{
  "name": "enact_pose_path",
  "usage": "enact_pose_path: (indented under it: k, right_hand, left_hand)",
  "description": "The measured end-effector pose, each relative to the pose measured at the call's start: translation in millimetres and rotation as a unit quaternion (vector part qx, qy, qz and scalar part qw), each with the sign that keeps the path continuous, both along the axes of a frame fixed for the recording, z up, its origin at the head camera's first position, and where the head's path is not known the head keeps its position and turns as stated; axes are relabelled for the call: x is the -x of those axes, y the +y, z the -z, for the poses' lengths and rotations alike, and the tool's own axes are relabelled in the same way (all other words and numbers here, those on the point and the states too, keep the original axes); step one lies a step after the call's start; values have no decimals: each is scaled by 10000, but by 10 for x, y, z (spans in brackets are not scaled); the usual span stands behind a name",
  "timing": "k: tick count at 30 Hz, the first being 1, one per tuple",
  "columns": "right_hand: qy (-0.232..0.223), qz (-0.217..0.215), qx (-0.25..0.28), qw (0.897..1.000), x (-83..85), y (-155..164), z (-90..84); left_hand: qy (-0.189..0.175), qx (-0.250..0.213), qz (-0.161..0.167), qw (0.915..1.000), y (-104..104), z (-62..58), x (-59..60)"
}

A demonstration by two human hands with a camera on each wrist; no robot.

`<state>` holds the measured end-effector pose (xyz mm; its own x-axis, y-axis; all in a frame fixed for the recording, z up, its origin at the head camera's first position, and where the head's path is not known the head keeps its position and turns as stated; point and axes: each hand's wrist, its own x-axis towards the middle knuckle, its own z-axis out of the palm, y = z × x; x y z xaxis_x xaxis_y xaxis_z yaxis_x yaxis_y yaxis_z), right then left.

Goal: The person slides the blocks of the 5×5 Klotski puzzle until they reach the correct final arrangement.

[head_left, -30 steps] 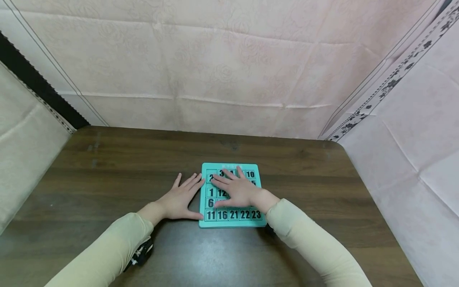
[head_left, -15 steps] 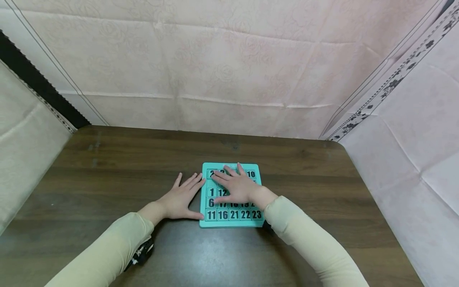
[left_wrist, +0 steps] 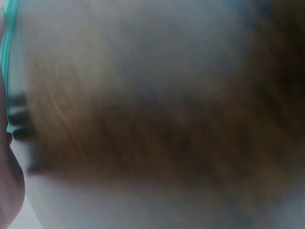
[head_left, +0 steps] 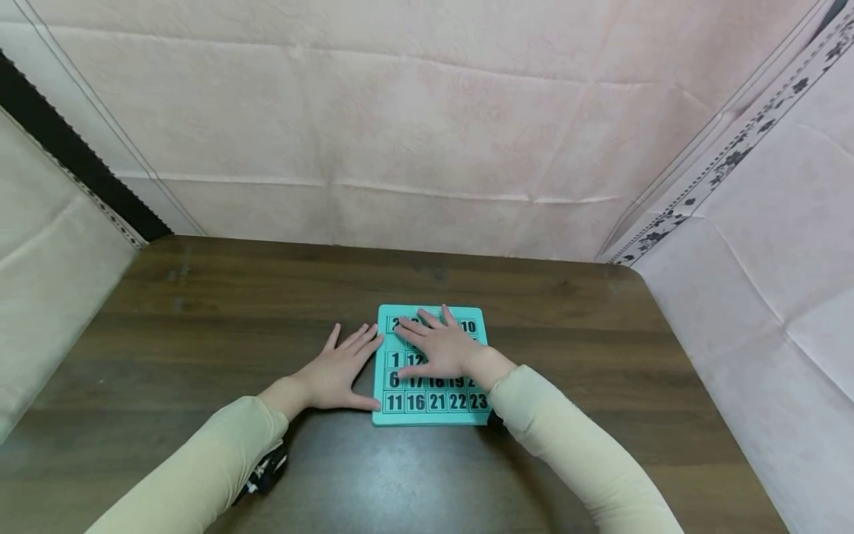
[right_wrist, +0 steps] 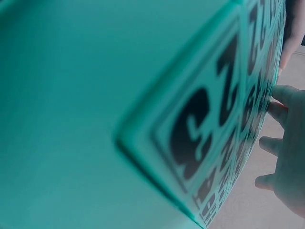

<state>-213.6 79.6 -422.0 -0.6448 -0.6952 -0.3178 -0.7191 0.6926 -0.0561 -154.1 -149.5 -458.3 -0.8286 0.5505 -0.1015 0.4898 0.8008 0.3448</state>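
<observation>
A teal number slide puzzle [head_left: 427, 403] with black digits lies flat on the table. My left hand [head_left: 336, 377] rests along its left side, fingers spread, fingertips and thumb at the edge. Over the upper middle of the puzzle is my right hand [head_left: 445, 352], its fingers extended across the number tiles and hiding several of them. Numbers 11, 16, 21, 22 and 23 show along the bottom row. In the right wrist view the puzzle's corner [right_wrist: 190, 138] looms close, with the right fingers [right_wrist: 272, 145] at its face. Only a sliver of the left hand [left_wrist: 9, 191] shows in the left wrist view.
The brown wood-grain table [head_left: 220, 326] reaches back to a pale patterned cloth [head_left: 414, 133]. More cloth hangs at the left [head_left: 53, 282] and right [head_left: 767, 259]. A black device [head_left: 267, 471] sits under the left wrist.
My right hand has shifted slightly toward the puzzle's far edge, and the 2 tile has moved up into the top row. The left hand stays in place.
</observation>
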Motion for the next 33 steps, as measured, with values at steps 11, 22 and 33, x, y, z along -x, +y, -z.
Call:
enact_pose_path:
  k: [11,22,33]
  right_hand:
    - [-135,-267,201,9993,-136,59,15]
    - [178,-826,27,9964,-385,179,36]
    - [70,-684,43,9976,-404,177,26]
  left_hand:
    - [8,-52,50,10000,17,14,-12]
    - [54,-76,20,10000,10,9,0]
    - [23,-31,17,10000,9,3,4]
